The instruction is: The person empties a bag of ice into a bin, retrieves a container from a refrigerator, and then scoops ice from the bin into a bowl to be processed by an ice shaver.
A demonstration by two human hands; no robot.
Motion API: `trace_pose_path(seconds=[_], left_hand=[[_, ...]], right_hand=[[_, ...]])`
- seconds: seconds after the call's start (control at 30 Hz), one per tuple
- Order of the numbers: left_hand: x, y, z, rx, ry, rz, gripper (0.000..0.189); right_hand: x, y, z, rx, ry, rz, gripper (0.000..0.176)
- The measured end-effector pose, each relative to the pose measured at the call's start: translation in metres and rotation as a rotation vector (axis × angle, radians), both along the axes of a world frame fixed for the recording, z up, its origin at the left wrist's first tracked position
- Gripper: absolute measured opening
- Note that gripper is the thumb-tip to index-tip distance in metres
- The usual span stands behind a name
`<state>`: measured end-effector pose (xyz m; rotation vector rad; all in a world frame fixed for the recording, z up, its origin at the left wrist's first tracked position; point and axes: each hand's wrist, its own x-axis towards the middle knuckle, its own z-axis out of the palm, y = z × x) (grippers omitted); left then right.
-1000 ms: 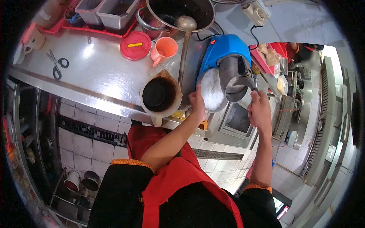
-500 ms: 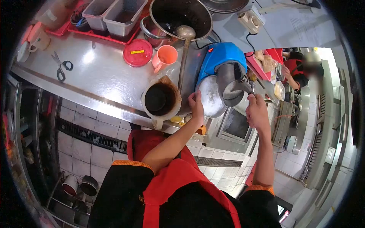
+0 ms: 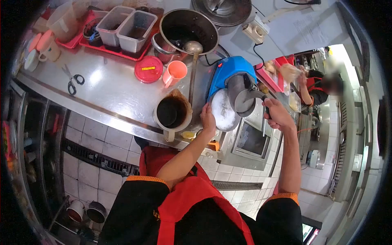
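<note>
A blue ice crusher (image 3: pixel 238 65) with a dark metal chute (image 3: pixel 241 87) stands on the counter before me. Under the chute is a round metal bowl (image 3: pixel 233 123) containing white crushed ice (image 3: pixel 223 108). My left hand (image 3: pixel 208 118) grips the bowl's left rim, fingers curled over it. The black-ended lever (image 3: pixel 259 95) of the crusher is in my right hand (image 3: pixel 280 114), which is closed around it; the round grey press plate (image 3: pixel 245 102) sits at the chute's mouth. Left of the bowl stands a stained pitcher (image 3: pixel 172 112) with a dark inside.
A large pot (image 3: pixel 188 30) with a long ladle (image 3: pixel 193 67) sits behind. Nearby are a pink cup (image 3: pixel 176 72), a red lid (image 3: pixel 148 69), scissors (image 3: pixel 73 81) and plastic tubs (image 3: pixel 137 30) on a red tray. At right, another person (image 3: pixel 316 87) handles a plastic bag (image 3: pixel 289 71).
The view has shifted slightly. More white ice shows in the bowl. Both my hands keep their grips. The other person's hand has risen with a plastic bag.
</note>
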<state>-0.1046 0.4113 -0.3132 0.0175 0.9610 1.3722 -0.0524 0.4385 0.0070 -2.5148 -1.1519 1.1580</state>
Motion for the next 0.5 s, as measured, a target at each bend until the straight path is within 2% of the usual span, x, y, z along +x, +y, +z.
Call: trace_pose_path(seconds=[0.07, 0.1, 0.17, 0.23, 0.3, 0.33, 0.37, 0.43, 0.5], left_hand=[[-0.006, -0.001, 0.002, -0.048, 0.266, -0.041, 0.036], [-0.01, -0.003, 0.003, -0.06, 0.272, -0.039, 0.036], [-0.014, -0.007, 0.007, -0.141, 0.414, -0.093, 0.036], [-0.01, -0.008, 0.004, -0.152, 0.412, -0.093, 0.036], [-0.01, -0.005, 0.008, -0.161, 0.404, -0.08, 0.036], [-0.015, -0.005, 0.022, -0.204, 0.307, -0.078, 0.036], [-0.019, -0.003, 0.031, -0.246, 0.21, -0.072, 0.036], [-0.021, 0.001, 0.03, -0.262, 0.212, -0.091, 0.037], [-0.019, -0.002, 0.029, -0.26, 0.212, -0.129, 0.037]], right_hand=[[-0.006, 0.009, 0.012, -0.06, -0.096, 0.067, 0.034], [-0.006, 0.015, 0.016, -0.116, -0.195, 0.123, 0.033], [0.005, 0.034, 0.026, -0.223, -0.159, 0.13, 0.027], [0.003, 0.041, 0.024, -0.282, -0.201, 0.127, 0.028], [0.0, 0.018, 0.0, -0.097, -0.282, 0.249, 0.03], [0.071, -0.004, -0.064, 0.489, -0.551, 0.88, 0.032], [0.003, -0.008, -0.039, 0.169, -0.316, 0.113, 0.033], [-0.025, -0.009, -0.027, 0.139, -0.107, -0.111, 0.029], [-0.025, -0.013, -0.032, 0.149, -0.104, -0.126, 0.029]])
